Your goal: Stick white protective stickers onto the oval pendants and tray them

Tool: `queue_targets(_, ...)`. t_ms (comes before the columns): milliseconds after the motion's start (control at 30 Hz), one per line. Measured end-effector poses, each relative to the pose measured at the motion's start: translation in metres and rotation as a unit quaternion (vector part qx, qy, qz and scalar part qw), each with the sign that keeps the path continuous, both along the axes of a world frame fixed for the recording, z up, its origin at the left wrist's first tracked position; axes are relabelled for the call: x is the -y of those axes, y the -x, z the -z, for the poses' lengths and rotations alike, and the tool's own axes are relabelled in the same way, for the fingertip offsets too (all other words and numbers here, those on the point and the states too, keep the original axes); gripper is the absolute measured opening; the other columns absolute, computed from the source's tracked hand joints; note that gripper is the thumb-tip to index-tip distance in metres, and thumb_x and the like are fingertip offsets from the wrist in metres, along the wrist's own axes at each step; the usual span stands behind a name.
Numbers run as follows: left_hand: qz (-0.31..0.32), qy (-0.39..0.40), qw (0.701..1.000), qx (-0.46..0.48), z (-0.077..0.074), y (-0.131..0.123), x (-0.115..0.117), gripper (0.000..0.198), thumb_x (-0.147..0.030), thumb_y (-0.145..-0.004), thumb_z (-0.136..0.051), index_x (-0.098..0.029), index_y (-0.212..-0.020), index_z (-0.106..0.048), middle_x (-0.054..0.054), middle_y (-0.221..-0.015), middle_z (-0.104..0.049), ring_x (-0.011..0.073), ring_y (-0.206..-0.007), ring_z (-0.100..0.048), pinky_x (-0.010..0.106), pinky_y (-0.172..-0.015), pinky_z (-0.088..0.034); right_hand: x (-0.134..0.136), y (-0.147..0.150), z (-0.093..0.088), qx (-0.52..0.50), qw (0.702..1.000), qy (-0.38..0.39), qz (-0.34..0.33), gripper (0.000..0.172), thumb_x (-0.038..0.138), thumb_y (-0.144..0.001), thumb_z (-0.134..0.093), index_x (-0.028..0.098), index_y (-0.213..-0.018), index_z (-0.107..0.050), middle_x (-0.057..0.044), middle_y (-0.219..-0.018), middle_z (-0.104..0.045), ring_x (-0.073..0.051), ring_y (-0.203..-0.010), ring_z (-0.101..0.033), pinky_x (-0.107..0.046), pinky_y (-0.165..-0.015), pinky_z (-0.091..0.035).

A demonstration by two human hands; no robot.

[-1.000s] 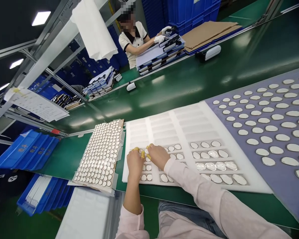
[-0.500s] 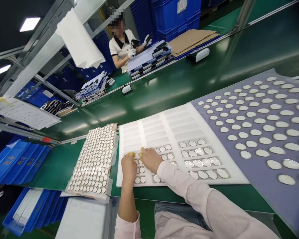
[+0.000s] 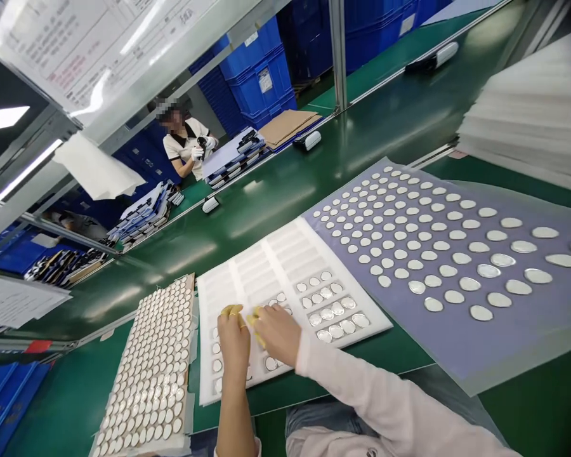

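The person's left hand [image 3: 233, 343] and right hand [image 3: 276, 333] sit close together, almost touching, over the lower part of a white foam sheet [image 3: 261, 273]; the fingertips wear yellow finger cots [image 3: 232, 310] (the left hand's are bunched, the right hand's are curled downward). Both hands' fingers are drawn in rather than spread; whether they pinch anything is hidden, so I cannot tell. Rows of small silver discs [image 3: 335, 311] lie in rectangular recesses on the foam sheet's lower half, and the recesses nearest the hands hold more discs; the upper recesses show no discs. The foam sheet lies on a green table [image 3: 276, 222], just beside a lavender sheet [image 3: 528, 330] set with rows of oval pads [image 3: 476, 270] toward the right. Beyond the foam sheet's left edge lies a backing sheet packed with round pads [image 3: 147, 362]; a stack of white foam sheets [image 3: 528, 108] sits at the table's far right. Across the table, a gloved co-worker [image 3: 183, 139] handles a black item over stacked trays [image 3: 233, 162].
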State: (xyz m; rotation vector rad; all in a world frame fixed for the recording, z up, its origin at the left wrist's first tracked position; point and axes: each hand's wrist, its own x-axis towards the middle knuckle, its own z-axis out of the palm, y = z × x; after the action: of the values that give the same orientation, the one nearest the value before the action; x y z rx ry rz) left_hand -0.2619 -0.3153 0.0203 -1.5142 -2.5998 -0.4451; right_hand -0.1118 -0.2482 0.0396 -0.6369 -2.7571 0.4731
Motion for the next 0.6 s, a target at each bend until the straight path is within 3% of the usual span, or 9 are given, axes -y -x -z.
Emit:
queue_targets(133,0.18,-0.048,0.978,0.099,-0.006,-0.073,-0.036,0.033,-0.013,-0.095,-0.042,-0.022,-0.115,-0.066,0.011,-0.12,-0.063,0.0247,-0.114,-0.059,0.042,-0.102,-0.049,-0.022,-0.108,0.004,0.007,0.983,0.023,0.181,0.023,0.018,-0.099,-0.05,0.019,-0.112,-0.069,-0.011,-0.113,-0.07,-0.023,-0.103,-0.067,-0.038,-0.091,-0.048)
queue_targets(300,0.383,0.052,0.913,0.127,-0.01,-0.181,-0.084,0.03,-0.015,-0.096,-0.044,-0.023,-0.112,-0.068,0.011,-0.118,-0.065,0.0256,-0.109,-0.059,0.041,-0.098,-0.049,-0.042,-0.235,0.044,0.081,0.908,0.041,0.41,0.028,0.016,-0.096,-0.045,0.009,-0.106,-0.07,-0.021,-0.1,-0.071,-0.034,-0.083,-0.07,-0.045,-0.074,-0.049)
queue_targets(433,0.436,0.156,0.884,0.062,0.002,-0.239,-0.124,0.029,-0.014,-0.096,-0.042,-0.017,-0.112,-0.066,0.014,-0.113,-0.066,0.0269,-0.106,-0.059,0.042,-0.097,-0.048,-0.041,-0.27,0.07,0.107,0.875,0.054,0.469,0.022,0.014,-0.092,-0.048,0.01,-0.096,-0.07,-0.019,-0.093,-0.071,-0.031,-0.072,-0.07,-0.039,-0.064,-0.047)
queue_targets(600,0.406,0.208,0.889,0.029,0.021,-0.265,-0.152,0.028,-0.004,-0.084,-0.051,-0.007,-0.108,-0.065,0.022,-0.111,-0.064,0.0321,-0.106,-0.061,0.044,-0.092,-0.05,-0.039,-0.269,0.08,0.095,0.869,0.06,0.481,0.023,0.016,-0.092,-0.046,0.013,-0.089,-0.069,-0.016,-0.093,-0.07,-0.026,-0.067,-0.068,-0.036,-0.059,-0.045)
